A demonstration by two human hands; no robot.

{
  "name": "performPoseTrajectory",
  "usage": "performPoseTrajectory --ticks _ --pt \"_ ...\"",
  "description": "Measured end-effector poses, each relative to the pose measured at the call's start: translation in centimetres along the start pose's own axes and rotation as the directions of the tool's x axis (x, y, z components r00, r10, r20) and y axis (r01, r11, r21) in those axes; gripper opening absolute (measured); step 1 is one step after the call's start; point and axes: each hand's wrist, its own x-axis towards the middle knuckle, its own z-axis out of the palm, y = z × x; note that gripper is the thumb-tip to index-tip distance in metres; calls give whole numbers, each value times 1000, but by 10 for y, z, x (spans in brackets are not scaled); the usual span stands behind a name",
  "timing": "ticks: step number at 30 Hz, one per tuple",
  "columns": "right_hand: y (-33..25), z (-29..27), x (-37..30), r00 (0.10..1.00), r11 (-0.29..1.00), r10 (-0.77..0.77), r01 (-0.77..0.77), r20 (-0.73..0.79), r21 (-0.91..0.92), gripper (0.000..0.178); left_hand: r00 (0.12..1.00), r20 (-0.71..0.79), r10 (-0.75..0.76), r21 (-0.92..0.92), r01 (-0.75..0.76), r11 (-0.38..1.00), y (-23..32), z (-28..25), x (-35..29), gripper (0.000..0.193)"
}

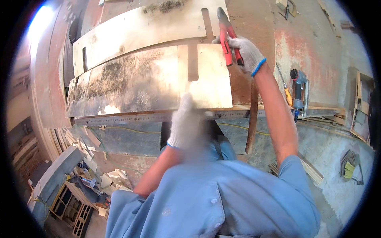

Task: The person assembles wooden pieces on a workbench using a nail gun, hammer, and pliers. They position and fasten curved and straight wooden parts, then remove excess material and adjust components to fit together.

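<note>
My right hand (248,53), in a white knit glove with a blue cuff, grips pliers (227,41) with red-and-black handles. Their dark jaws point away from me over the right end of the far plywood board (158,29). My left hand (183,125), also gloved, is over the front edge of the near plywood board (168,87); blur hides its fingers. The two boards lie side by side, with dark stains and narrow slots cut in them. A long metal ruler (147,118) runs along the bench's front edge, partly behind my left hand.
On the bench to the right lie a nail gun (299,89) and a yellow-handled screwdriver (288,96). A clamp (292,10) sits at the far right. Wood offcuts (115,180) are heaped on the floor at lower left. A wooden frame (362,107) stands at the right edge.
</note>
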Motion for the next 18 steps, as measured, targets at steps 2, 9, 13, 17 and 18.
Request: performPoseTrajectory --ticks 2,9,13,17,18 --pt "-16 9 -31 996 994 -82 80 26 79 32 985 -22 169 385 -148 911 6 -3 0 40" --pt "-24 -4 -129 937 673 -348 270 -28 688 63 996 16 -86 -536 81 840 53 35 -27 40" --pt "15 5 -169 984 606 -104 -53 145 793 67 984 -163 -70 -389 1 921 49 33 -25 38" --pt "6 21 -192 976 680 136 -217 171 701 68 967 -71 246 295 -215 931 19 -4 -14 39" --pt "-1 23 -193 968 736 195 -249 156 629 71 951 -49 304 401 -260 878 15 -7 -12 39"
